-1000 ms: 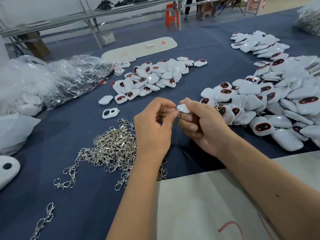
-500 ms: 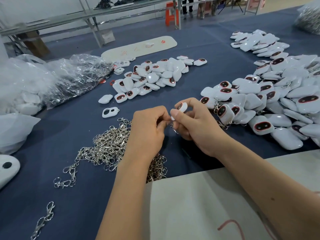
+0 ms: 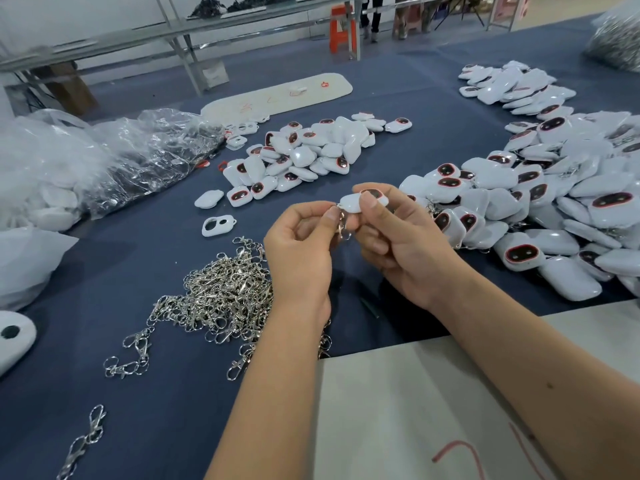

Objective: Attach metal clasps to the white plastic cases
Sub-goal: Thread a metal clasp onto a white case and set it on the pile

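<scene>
Since a moment ago I have lifted the small white plastic case with the red-rimmed dark window [image 3: 360, 201] a little higher and turned it, so its window now faces up and away from me. My right hand [image 3: 398, 251] pinches this case between thumb and forefinger, thumb on top, the other fingers curled beneath. My left hand [image 3: 301, 251] has its fingertips pressed together on the silver metal clasp [image 3: 343, 226], which hangs from the left end of the case and dangles between my two hands. Both hands hover above the dark blue cloth-covered desk [image 3: 145, 403].

Taking the held case as landmark: just below and to the left of it lies the loose heap of silver metal clasps [image 3: 221, 299], partly hidden under my left forearm. A single open white case frame with two holes [image 3: 218, 226] lies to the left of the held case, on the desk. Beyond it, farther from me, sits a smaller pile of white cases [image 3: 304, 157]. To the right of it spreads a large pile of white cases [image 3: 554, 202], some with clasps showing among them. Far to the left, crumpled clear plastic bags [image 3: 114, 161] rest on the desk. Nearer to me than the held case, under my right forearm, lies a pale grey sheet with red marks [image 3: 398, 427].
</scene>
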Demonstrator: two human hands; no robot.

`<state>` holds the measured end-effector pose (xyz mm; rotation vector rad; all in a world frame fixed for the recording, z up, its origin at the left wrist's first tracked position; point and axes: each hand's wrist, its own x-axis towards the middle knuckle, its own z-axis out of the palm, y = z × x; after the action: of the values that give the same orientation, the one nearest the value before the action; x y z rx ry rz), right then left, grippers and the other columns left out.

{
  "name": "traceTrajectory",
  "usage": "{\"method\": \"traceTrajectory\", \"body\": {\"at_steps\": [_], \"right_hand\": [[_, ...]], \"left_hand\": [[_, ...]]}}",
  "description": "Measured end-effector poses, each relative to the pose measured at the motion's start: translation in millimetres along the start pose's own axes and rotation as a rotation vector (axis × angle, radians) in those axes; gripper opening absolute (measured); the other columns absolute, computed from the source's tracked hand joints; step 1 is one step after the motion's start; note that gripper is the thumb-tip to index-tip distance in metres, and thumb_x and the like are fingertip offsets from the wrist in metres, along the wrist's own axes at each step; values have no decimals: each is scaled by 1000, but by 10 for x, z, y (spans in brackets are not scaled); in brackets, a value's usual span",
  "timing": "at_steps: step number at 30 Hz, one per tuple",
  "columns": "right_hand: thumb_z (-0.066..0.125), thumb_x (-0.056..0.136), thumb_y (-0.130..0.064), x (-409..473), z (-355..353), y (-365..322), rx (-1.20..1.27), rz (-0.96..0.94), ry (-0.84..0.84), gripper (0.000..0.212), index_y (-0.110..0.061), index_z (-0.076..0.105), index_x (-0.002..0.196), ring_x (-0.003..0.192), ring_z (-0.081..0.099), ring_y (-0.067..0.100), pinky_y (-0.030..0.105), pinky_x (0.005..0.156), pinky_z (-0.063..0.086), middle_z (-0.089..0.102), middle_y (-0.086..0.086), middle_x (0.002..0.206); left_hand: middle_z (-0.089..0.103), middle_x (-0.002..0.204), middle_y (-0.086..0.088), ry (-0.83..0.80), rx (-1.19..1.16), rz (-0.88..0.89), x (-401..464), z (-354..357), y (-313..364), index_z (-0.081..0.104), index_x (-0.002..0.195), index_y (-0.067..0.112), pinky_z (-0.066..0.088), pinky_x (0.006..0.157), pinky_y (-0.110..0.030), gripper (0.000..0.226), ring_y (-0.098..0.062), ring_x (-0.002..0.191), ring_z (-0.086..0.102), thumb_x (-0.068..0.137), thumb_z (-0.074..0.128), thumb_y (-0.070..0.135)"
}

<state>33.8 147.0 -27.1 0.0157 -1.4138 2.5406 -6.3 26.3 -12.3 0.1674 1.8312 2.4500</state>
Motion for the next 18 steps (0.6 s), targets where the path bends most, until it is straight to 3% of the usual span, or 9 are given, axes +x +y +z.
{"method": "traceTrajectory", "body": {"at_steps": [3, 8, 11, 12, 14, 16, 18], "right_hand": [[69, 88, -30, 2, 7, 15, -56, -13, 59, 37, -12, 60, 118, 48, 35, 8, 17, 42, 28, 67, 4, 76], [71, 93, -19, -5, 3, 27, -93, -28, 115, 25, -10, 61, 114, 48, 35, 9, 19, 43, 29, 63, 7, 72], [69, 98, -11, -10, 7, 51, -166, -33, 151, 18, -8, 60, 114, 48, 37, 11, 20, 44, 32, 60, 8, 70], [68, 99, -11, -13, 14, 56, -171, -38, 153, 18, -8, 60, 115, 48, 38, 11, 20, 44, 32, 60, 8, 70], [66, 100, -10, -11, 26, 49, -131, -57, 137, 19, -9, 60, 118, 50, 41, 10, 19, 45, 32, 63, 7, 73], [66, 97, -14, -6, 28, 28, -62, -67, 89, 26, -10, 60, 122, 52, 44, 9, 18, 45, 32, 66, 7, 77], [69, 90, -19, 0, 18, 10, -32, -70, 40, 38, -11, 59, 126, 54, 45, 8, 17, 46, 34, 67, 8, 80]], "left_hand": [[71, 71, -1, 42, 232, 203, 43, -81, -5, 72, 82, 15, 51, 66, -23, 17, -12, 66, 62, 89, 73, -1], [68, 71, 7, -96, 791, 572, 79, -195, 27, 71, 81, 15, 52, 67, -31, 14, -13, 66, 63, 87, 71, 3], [67, 76, 4, -176, 1001, 638, 73, -202, 60, 69, 82, 14, 52, 72, -42, 13, -21, 73, 63, 87, 67, 3], [68, 77, 4, -165, 997, 628, 64, -197, 60, 70, 83, 14, 53, 72, -41, 12, -21, 74, 63, 88, 68, 3], [70, 76, 4, -73, 770, 496, 33, -154, 40, 72, 84, 14, 54, 71, -31, 13, -15, 70, 64, 89, 70, 3], [69, 74, 3, 16, 375, 183, 0, -70, 31, 72, 88, 14, 51, 67, -27, 12, -12, 65, 61, 93, 69, 4], [65, 71, 1, -41, 46, -132, -31, -2, 47, 69, 89, 13, 45, 60, -24, 13, -10, 61, 53, 98, 63, 7]]}}
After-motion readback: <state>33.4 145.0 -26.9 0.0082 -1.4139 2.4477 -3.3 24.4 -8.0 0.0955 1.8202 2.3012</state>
